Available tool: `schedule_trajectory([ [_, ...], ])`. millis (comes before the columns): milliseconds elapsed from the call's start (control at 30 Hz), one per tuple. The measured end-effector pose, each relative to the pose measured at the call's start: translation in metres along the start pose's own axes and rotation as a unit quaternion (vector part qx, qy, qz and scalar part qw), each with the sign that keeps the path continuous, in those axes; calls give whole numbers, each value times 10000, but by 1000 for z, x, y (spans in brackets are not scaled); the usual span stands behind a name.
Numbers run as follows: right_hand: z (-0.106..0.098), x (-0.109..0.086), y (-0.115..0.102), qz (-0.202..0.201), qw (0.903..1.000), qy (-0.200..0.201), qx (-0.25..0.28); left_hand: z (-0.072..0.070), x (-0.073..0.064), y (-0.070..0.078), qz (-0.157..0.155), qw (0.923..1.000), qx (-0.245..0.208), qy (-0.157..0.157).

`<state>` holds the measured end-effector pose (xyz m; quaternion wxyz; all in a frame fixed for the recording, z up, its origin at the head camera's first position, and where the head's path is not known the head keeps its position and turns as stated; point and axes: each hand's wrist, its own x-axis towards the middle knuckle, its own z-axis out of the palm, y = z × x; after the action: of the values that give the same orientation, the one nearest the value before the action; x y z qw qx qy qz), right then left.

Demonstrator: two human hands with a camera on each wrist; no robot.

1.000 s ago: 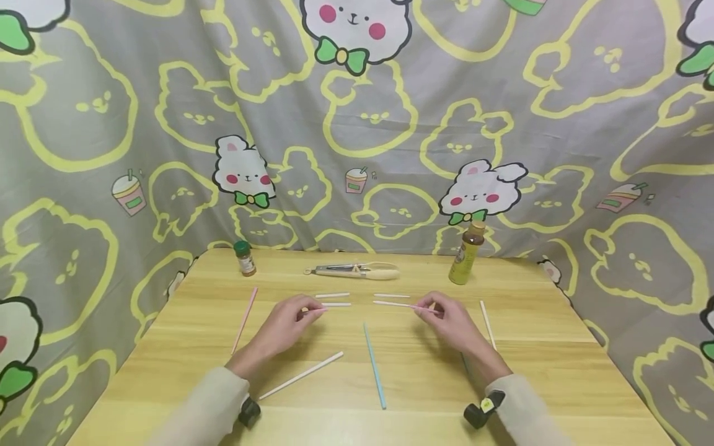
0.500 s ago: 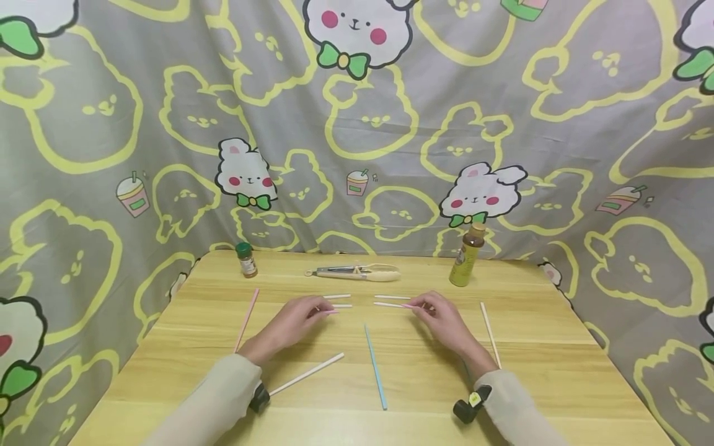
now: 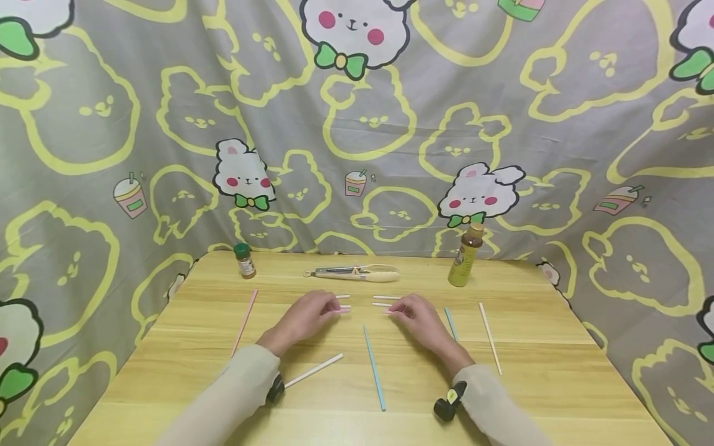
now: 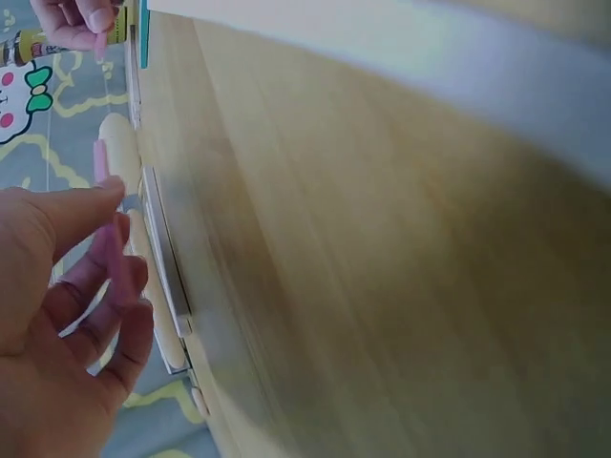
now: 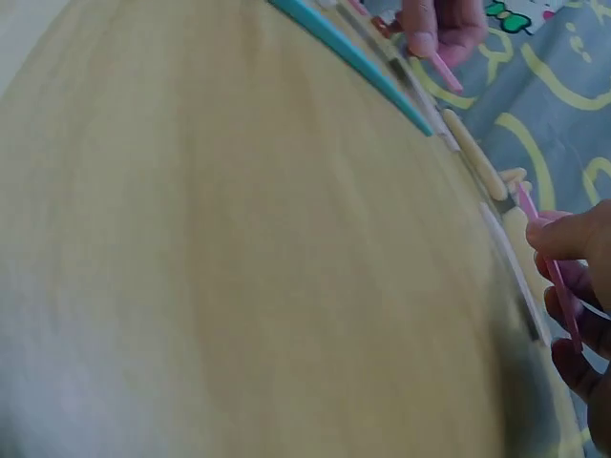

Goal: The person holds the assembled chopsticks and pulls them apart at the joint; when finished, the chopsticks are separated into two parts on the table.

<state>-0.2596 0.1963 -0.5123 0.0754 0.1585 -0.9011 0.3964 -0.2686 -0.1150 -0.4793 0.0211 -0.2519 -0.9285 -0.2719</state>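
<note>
My left hand (image 3: pixel 307 314) pinches a short pink straw (image 4: pixel 116 262) between thumb and fingers, its tip pointing toward the middle of the table. A second pink straw (image 5: pixel 563 301) is pinched the same way in my right hand (image 3: pixel 418 319), pointing left. Just behind each hand lie two white straws, partly hidden by the fingers: a left pair (image 3: pixel 343 297) and a right pair (image 3: pixel 383 297), with a gap between them. Both pink straws sit close in front of these pairs; whether they touch the table I cannot tell.
On the wooden table (image 3: pixel 413 396) lie a blue straw (image 3: pixel 375 371), a white straw (image 3: pixel 315 370), a pink straw (image 3: pixel 244 322), and at right another blue straw (image 3: pixel 450 322) and white straw (image 3: pixel 489 337). Tongs (image 3: pixel 354 272), a spice jar (image 3: pixel 244 260) and a bottle (image 3: pixel 465 257) stand behind.
My left hand has moved right and my right hand left, each carrying its pink straw inward, so they are closer together. The right-hand blue straw has come into view.
</note>
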Motion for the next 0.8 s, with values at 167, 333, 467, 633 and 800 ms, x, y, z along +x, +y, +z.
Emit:
schedule_trajectory([
  [167, 10, 3, -4, 91, 9998, -166, -50, 1, 3, 2, 63, 9994, 271, -213],
  [333, 16, 5, -8, 122, 9994, -93, -317, 2, 3, 2, 179, 9982, 485, -303],
  [467, 19, 7, -10, 129, 9990, -15, -430, 4, 3, 0, 143, 9978, 561, -331],
  [633, 21, 8, -11, 7, 9982, 84, -585, 4, 3, -1, 124, 9975, 573, -392],
  [800, 24, 9, -13, 44, 9971, 122, -754, 3, 5, -2, 124, 9971, 591, -454],
])
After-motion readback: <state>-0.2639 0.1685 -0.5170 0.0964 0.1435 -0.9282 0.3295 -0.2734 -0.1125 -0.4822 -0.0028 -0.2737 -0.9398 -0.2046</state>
